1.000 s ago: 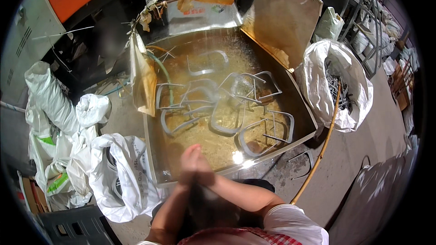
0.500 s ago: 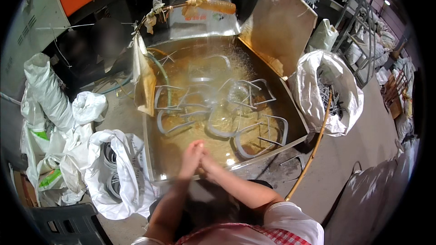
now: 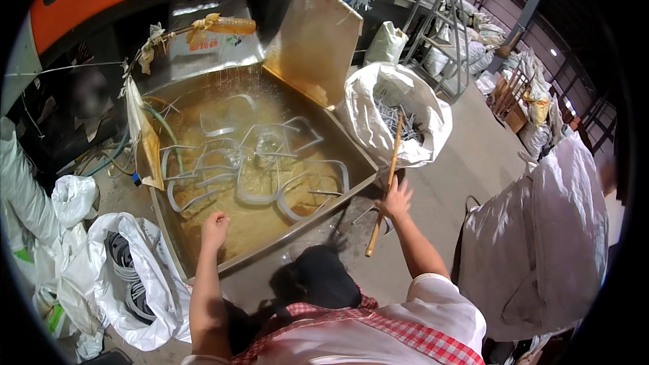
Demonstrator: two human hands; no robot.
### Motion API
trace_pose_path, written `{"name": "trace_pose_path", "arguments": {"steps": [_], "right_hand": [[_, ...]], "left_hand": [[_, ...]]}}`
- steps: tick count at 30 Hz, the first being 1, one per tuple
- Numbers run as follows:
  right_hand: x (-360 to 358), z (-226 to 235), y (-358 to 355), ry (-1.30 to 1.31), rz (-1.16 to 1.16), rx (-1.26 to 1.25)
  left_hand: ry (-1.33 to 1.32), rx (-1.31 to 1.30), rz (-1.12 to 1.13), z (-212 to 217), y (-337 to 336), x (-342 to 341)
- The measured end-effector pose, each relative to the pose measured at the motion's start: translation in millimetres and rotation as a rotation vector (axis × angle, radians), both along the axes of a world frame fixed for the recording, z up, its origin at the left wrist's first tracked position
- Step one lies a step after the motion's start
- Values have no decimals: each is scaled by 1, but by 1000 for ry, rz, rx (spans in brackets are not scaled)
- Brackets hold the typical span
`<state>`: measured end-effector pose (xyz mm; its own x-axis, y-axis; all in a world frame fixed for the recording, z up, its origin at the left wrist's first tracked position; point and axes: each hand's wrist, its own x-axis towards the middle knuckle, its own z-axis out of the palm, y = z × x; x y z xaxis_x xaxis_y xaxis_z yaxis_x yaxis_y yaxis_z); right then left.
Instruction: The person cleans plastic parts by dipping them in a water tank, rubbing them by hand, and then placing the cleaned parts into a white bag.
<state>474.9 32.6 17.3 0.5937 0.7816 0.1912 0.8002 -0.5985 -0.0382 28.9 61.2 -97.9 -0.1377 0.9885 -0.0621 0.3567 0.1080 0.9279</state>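
Note:
My right hand (image 3: 395, 199) is at a long wooden stick (image 3: 384, 213), its fingers spread and apart. The stick's upper end leans into a white woven sack (image 3: 433, 88) holding small grey pieces. My left hand (image 3: 215, 230) is closed above the near left part of a metal water tank (image 3: 304, 223), with nothing visible in it. Several bent grey frames (image 3: 226, 179) lie in the tank's brownish water, away from the left hand. Water falls into the far side of the tank from beneath an orange-brown bottle-like spout (image 3: 233, 25).
On the left, a white sack (image 3: 159, 284) holds coiled grey rings, with more sacks (image 3: 74, 199) behind it. A stained board (image 3: 314, 40) rises at the tank's far right. A large covered bulk (image 3: 541, 243) stands at the right, and a metal step frame (image 3: 439, 34) beyond.
My hands have parted from being together over the tank. The right has moved right to the stick, whose lower end has swung left. The view has turned to the right.

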Motion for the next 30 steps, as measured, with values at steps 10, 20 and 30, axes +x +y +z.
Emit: {"name": "trace_pose_path", "arguments": {"steps": [10, 20, 30], "right_hand": [[85, 40, -80, 1385, -174, 363], [86, 47, -270, 852, -165, 121], [80, -46, -367, 649, 135, 448]], "left_hand": [[201, -165, -246, -10, -19, 16], [396, -123, -406, 1, -30, 46], [521, -167, -447, -4, -42, 45]]}}
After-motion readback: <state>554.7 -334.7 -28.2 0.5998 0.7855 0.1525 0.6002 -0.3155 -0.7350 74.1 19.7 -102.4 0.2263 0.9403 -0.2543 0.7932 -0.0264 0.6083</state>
